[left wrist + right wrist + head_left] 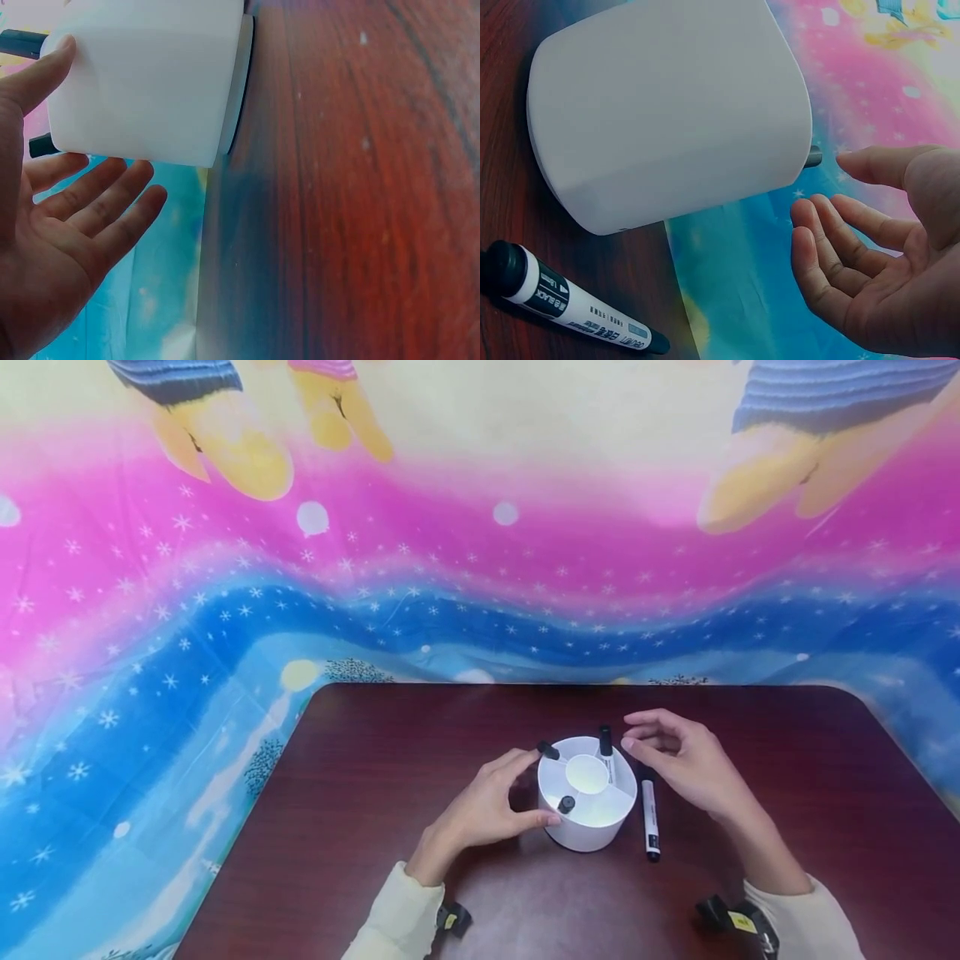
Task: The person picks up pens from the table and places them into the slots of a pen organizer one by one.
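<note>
A round white desk organizer (pixel 587 837), split into compartments around a central cup, stands on the table. Three markers with black ends stand in its outer compartments: one at the back left (pixel 548 750), one at the back right (pixel 605 743), one at the front left (pixel 566 805). My left hand (pixel 483 802) touches the organizer's left side, thumb at the front rim and fairly straight fingers farther back. To the right, my right hand (pixel 686 760) hovers apart from the organizer, fingers loosely bent and holding nothing. Below it a white-and-black marker (pixel 585 311) lies on the table.
The dark reddish-brown wooden table (pixel 360 760) has rounded far corners. A colorful printed cloth (pixel 450 552) hangs behind it and along its left side. Black straps with yellow labels sit at both wrists.
</note>
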`<state>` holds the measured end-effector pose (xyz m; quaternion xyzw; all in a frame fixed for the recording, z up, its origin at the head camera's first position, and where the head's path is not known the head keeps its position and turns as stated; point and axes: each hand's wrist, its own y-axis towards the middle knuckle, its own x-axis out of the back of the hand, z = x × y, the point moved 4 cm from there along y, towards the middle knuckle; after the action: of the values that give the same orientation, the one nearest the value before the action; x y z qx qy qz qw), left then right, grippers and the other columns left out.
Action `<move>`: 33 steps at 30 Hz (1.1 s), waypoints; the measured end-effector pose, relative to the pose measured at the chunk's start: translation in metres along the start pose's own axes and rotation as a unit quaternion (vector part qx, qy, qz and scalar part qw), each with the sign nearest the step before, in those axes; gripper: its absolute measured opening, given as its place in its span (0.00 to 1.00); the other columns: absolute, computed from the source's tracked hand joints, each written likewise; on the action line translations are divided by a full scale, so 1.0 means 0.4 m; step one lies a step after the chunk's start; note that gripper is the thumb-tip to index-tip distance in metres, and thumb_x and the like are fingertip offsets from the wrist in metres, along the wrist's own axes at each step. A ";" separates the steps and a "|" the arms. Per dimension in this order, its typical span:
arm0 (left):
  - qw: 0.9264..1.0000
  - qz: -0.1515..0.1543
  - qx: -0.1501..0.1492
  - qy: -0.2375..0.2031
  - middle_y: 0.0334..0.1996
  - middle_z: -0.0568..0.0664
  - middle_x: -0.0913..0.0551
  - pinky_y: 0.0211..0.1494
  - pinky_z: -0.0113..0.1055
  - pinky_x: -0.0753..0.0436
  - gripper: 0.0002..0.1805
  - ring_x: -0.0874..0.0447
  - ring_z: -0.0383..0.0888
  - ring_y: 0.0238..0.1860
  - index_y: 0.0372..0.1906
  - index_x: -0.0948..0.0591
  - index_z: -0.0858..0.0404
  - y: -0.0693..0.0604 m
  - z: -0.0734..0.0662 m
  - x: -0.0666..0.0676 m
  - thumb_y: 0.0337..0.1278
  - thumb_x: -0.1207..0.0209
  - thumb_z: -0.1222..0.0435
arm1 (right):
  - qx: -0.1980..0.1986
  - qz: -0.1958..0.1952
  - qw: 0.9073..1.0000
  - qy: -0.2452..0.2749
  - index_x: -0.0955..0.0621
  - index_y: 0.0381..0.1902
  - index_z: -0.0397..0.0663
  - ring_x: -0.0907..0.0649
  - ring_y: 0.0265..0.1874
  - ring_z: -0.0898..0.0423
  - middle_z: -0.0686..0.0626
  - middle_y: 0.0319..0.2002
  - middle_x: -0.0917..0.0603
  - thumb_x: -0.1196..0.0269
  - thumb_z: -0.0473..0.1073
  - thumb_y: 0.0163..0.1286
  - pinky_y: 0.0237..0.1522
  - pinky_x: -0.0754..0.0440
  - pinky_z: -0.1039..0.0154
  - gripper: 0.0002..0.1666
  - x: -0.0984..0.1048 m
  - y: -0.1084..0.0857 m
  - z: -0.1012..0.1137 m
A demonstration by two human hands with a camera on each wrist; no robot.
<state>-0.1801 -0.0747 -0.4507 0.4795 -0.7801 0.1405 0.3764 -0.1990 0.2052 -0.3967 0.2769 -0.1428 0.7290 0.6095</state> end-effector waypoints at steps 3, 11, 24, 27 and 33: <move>1.000 0.003 0.004 -0.004 0.72 0.46 0.21 0.74 0.47 0.18 0.52 0.21 0.46 0.71 0.82 0.32 0.54 -0.001 -0.002 0.000 0.56 0.24 0.41 | 0.001 -0.002 1.000 -0.001 0.18 0.67 0.45 0.12 0.43 0.69 0.41 0.52 0.10 0.31 0.46 0.78 0.44 0.13 0.71 0.24 0.005 -0.001 -0.001; 1.000 0.007 0.006 -0.025 0.80 0.48 0.29 0.79 0.53 0.24 0.61 0.27 0.48 0.78 0.88 0.46 0.47 -0.004 0.004 0.002 0.56 0.23 0.42 | -0.002 -0.003 1.000 -0.001 0.18 0.67 0.46 0.12 0.44 0.69 0.41 0.52 0.10 0.32 0.48 0.78 0.45 0.14 0.71 0.24 0.021 -0.003 0.003; 1.000 -0.003 -0.028 -0.006 0.71 0.45 0.22 0.77 0.47 0.21 0.57 0.23 0.44 0.73 0.86 0.40 0.50 0.000 -0.003 -0.005 0.57 0.23 0.43 | -0.022 0.009 1.000 0.008 0.21 0.69 0.41 0.12 0.39 0.67 0.40 0.51 0.11 0.34 0.46 0.81 0.41 0.12 0.67 0.25 0.052 -0.044 -0.051; 1.000 -0.004 -0.029 -0.008 0.71 0.44 0.22 0.78 0.48 0.23 0.56 0.25 0.43 0.74 0.86 0.39 0.49 0.001 -0.003 -0.008 0.56 0.23 0.43 | -0.029 0.015 0.999 0.017 0.22 0.70 0.38 0.12 0.39 0.69 0.38 0.53 0.12 0.34 0.44 0.81 0.41 0.11 0.67 0.26 0.050 -0.055 -0.073; 1.000 -0.007 -0.027 -0.010 0.70 0.43 0.21 0.78 0.48 0.23 0.54 0.25 0.42 0.73 0.85 0.37 0.45 0.003 -0.001 -0.011 0.56 0.23 0.44 | -0.042 0.020 0.998 0.034 0.22 0.69 0.33 0.12 0.41 0.68 0.36 0.53 0.12 0.34 0.42 0.80 0.42 0.09 0.65 0.26 0.043 -0.074 -0.112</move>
<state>-0.1798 -0.0711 -0.4534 0.4758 -0.7843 0.1119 0.3821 -0.1823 0.2500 -0.4268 0.2226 -0.1580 0.7433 0.6107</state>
